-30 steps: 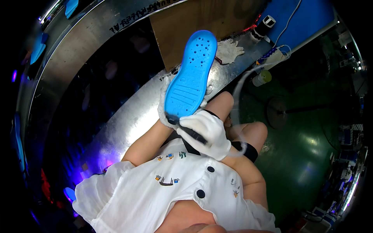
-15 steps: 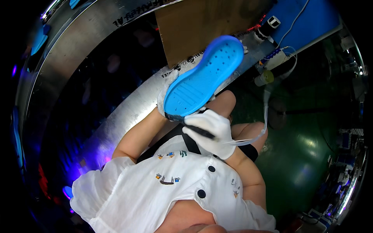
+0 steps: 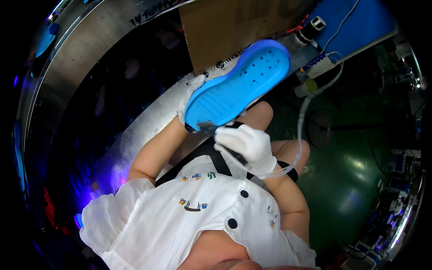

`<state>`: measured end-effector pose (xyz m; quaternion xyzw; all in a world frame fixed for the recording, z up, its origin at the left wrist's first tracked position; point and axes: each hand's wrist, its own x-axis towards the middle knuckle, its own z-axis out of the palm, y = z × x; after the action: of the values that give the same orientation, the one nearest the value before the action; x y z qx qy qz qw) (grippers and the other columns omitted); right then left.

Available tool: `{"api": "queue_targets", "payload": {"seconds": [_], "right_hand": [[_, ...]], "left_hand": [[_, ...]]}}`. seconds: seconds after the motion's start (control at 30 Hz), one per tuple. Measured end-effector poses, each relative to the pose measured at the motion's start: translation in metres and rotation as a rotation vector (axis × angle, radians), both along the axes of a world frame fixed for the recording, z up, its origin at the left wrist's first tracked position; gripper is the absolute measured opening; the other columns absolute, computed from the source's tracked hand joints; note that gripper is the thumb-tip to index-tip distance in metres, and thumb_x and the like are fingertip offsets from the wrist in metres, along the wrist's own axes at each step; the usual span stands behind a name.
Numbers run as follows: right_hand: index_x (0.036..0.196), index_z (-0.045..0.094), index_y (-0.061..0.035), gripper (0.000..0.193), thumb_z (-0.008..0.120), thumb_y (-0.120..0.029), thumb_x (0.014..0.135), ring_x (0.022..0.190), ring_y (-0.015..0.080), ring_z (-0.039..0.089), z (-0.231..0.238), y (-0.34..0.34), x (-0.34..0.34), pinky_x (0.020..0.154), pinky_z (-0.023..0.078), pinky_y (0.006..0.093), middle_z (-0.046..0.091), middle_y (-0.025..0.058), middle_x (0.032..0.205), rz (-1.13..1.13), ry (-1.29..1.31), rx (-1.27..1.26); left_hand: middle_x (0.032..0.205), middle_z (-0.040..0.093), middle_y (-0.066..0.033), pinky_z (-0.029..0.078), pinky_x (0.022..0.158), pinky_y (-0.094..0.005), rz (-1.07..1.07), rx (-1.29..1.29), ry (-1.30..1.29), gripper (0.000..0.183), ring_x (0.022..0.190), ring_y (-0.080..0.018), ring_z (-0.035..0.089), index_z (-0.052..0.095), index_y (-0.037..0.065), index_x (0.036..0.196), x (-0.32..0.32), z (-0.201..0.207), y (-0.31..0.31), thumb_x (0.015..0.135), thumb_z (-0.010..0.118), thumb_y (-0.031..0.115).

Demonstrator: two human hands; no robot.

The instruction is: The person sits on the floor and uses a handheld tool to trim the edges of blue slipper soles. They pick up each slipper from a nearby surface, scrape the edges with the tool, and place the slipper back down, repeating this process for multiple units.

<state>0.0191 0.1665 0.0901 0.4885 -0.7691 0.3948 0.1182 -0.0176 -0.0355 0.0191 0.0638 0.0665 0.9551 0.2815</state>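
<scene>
A bright blue shoe sole (image 3: 238,85) lies tilted in my left hand (image 3: 191,95), its inner face up with ridges near the heel and small holes toward the toe. My left hand wears a white glove, closed along the sole's far-left edge and partly hidden beneath it. My white-gloved right hand (image 3: 247,145) is closed around a dark-handled brush (image 3: 207,128), whose blurred dark tip meets the sole's heel rim. A clear tube (image 3: 300,128) runs from beside the right hand up toward the bench. A black patch shows at the heel end.
Beyond the sole stretches a metal conveyor edge (image 3: 130,128) beside a dark belt. A brown cardboard sheet (image 3: 225,31) lies at the back, with a black-and-white cylinder (image 3: 311,29), a yellowish round fitting (image 3: 309,86) and a blue surface (image 3: 360,20) to the right. Green floor (image 3: 337,180) lies at right.
The brush tip has shifted slightly left along the heel rim. The sole has tilted and its toe has moved a little right. The tube has swung left near the bench.
</scene>
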Motion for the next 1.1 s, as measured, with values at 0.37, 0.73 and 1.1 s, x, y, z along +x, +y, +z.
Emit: {"api": "queue_targets", "payload": {"seconds": [0.37, 0.73, 1.1], "right_hand": [[0.098, 0.073, -0.0072, 0.022, 0.078, -0.011, 0.077, 0.070, 0.0217, 0.067, -0.013, 0.001, -0.005, 0.065, 0.055, 0.0291, 0.072, 0.0085, 0.103, 0.003, -0.267, -0.230], [0.102, 0.070, -0.0118, 0.028, 0.074, -0.015, 0.075, 0.066, 0.0225, 0.063, 0.018, 0.016, -0.001, 0.059, 0.053, 0.0318, 0.072, 0.0054, 0.106, 0.042, 0.009, 0.200], [0.099, 0.073, -0.0140, 0.030, 0.072, -0.012, 0.069, 0.059, 0.0182, 0.058, 0.034, 0.031, -0.016, 0.050, 0.048, 0.0291, 0.072, 0.0044, 0.110, -0.008, 0.137, 0.141]], "left_hand": [[0.126, 0.061, -0.0290, 0.054, 0.098, -0.0445, 0.052, -0.531, 0.071, 0.069, 0.111, -0.0378, 0.066, 0.056, -0.013, 0.129, -0.010, 0.012, -0.022, 0.093, 0.058, 0.046], [0.097, 0.071, -0.0172, 0.056, 0.083, -0.0347, 0.247, -1.155, 0.618, 0.048, 0.085, -0.0254, 0.071, 0.069, -0.001, 0.110, -0.012, 0.043, -0.035, 0.091, 0.062, 0.043], [0.132, 0.059, -0.0105, 0.042, 0.109, -0.0352, 0.068, -1.283, 0.402, 0.048, 0.124, -0.0271, 0.056, 0.060, 0.012, 0.134, -0.018, 0.051, -0.052, 0.100, 0.052, 0.046]]}}
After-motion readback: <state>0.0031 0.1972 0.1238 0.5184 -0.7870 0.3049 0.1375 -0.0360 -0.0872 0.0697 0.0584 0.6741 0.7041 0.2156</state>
